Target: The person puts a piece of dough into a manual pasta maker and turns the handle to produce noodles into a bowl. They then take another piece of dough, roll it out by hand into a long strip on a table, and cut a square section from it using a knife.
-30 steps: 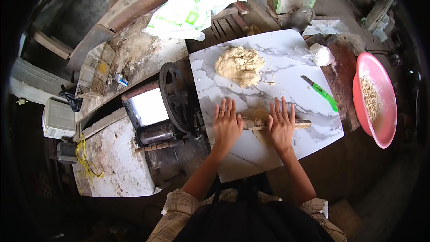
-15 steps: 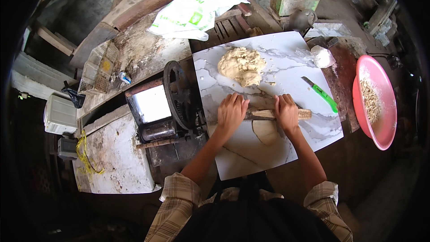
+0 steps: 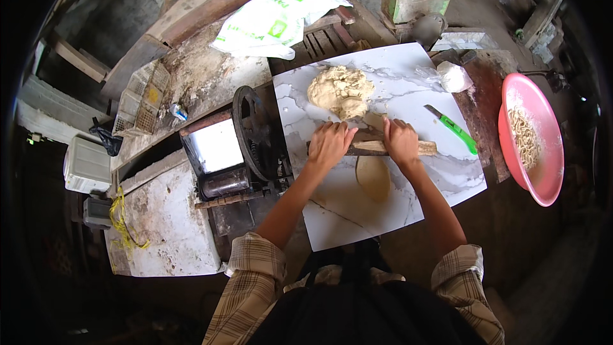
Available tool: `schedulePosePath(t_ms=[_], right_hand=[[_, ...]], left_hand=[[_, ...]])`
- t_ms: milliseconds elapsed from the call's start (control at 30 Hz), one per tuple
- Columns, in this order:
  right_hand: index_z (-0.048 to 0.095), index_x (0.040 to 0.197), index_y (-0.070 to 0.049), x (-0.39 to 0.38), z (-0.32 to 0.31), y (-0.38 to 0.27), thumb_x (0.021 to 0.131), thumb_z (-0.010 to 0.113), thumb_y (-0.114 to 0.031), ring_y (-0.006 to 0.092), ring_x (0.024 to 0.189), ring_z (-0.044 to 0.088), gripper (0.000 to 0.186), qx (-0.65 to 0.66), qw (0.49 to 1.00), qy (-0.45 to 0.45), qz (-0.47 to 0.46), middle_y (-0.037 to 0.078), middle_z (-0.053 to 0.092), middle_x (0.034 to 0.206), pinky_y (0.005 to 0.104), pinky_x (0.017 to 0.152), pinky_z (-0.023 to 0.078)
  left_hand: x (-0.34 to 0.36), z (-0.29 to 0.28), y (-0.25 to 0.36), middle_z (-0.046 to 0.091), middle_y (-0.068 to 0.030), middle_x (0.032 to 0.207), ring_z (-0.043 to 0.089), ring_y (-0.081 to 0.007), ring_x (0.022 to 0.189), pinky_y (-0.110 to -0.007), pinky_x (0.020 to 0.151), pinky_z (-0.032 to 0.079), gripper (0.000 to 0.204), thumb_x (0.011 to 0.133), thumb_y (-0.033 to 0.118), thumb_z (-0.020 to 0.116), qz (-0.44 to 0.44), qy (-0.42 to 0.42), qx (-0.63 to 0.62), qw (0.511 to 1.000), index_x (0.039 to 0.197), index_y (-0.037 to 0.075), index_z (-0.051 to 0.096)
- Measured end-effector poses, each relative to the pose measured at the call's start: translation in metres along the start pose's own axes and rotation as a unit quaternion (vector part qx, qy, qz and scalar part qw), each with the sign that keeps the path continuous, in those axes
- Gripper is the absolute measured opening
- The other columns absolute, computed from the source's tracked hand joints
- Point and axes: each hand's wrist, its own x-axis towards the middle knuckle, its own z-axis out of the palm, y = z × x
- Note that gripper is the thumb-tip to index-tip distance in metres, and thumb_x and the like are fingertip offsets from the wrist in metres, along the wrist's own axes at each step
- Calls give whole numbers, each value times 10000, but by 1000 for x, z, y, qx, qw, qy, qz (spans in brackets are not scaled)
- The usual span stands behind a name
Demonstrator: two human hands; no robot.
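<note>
A rough wooden rolling pin (image 3: 370, 147) lies crosswise over a flattened oval piece of dough (image 3: 373, 181) on a marble-patterned board (image 3: 440, 180). My left hand (image 3: 331, 143) is closed over the pin's left part, and my right hand (image 3: 401, 141) grips it nearer the right end. The dough shows on both sides of the pin; its middle is hidden underneath. Beyond my hands sits a large lumpy mass of dough (image 3: 341, 92). To the right of my right hand lies a knife with a green handle (image 3: 458, 134).
A pink basin (image 3: 511, 153) holding cut noodle strands stands at the right. Near the board's far right corner is a bag of white powder (image 3: 454, 78). A hand-cranked roller machine (image 3: 225, 182) with a large wheel adjoins the board's left. A white sack (image 3: 271, 22) lies at the back.
The rolling pin has turned under my hands, and more of its left end shows. The flattened dough now looks longer and shows beyond the pin too. The view has shifted slightly.
</note>
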Motion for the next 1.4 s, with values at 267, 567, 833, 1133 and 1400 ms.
schedulePosePath(t_ms=[267,567,833,1133,1400], right_hand=[[605,903,-30,1,-6,-13,940,454,-257,289,958,558,276,-10,994,-110,25,138,629,914,426,798,440],[422,1353,-31,-32,-4,-9,970,379,-349,268,1362,306,500,-71,995,-45,-60,122,446,1389,452,1121,206],[351,1391,1,-24,2,-3,968,360,-382,256,1411,182,571,-109,992,-55,-25,146,278,1489,467,1144,104],[466,1273,-33,-85,-44,-15,868,562,-315,254,1183,455,503,4,988,-88,-128,129,497,1275,430,1022,304],[572,1128,-72,-58,-74,27,756,689,-245,253,988,545,427,74,969,-117,-207,77,600,1029,376,878,412]], left_hand=[[0,1,-2,614,-101,721,602,-291,701,-411,658,477,293,919,281,515,-110,-120,6,987,775,36,584],[-35,-2,17,512,-66,833,506,-227,849,-367,714,404,135,869,203,541,-37,18,78,996,840,71,553],[-24,6,19,550,-90,1029,518,-261,986,-381,829,391,246,846,198,562,-69,64,53,994,1047,57,553],[-91,-28,47,529,-106,1035,479,-304,1007,-442,880,332,405,805,274,647,-51,1,29,998,1128,67,517],[-59,-32,48,585,-62,984,550,-244,906,-370,809,390,362,815,331,659,-34,-52,-31,998,1036,67,548]])
